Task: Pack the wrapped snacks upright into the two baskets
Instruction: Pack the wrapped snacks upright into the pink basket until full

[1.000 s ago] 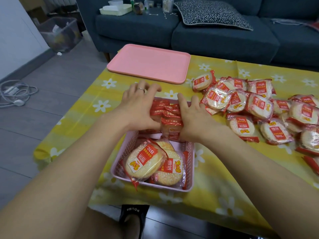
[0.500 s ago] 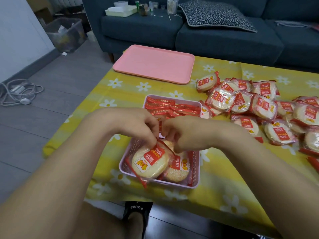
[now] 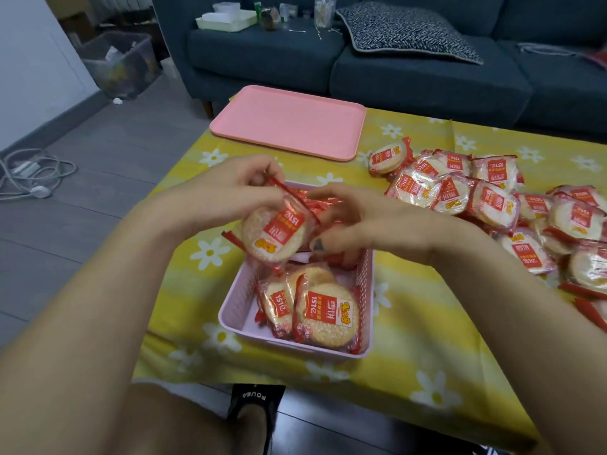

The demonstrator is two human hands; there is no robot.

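While basket (image 3: 235,307) holds snacks (image 3: 323,315) (upright), hand (image 3: 226,192) pinches packet (image 3: 274,234)

Lit softly and evenly from above, indoor and slightly dim, with a warm cast. Faint shadows only, under the pink basket (image 3: 297,348) and beneath the table's near edge. Glare glinting off the snack wrappers (image 3: 486,205). Slightly soft throughout, with motion blur on both hands. Wide-angle bending toward the corners, forearms stretched large.

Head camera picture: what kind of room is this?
Probably a living room at home. There is a dark blue sofa with a patterned cushion, and a low table under a yellow flowered cloth.
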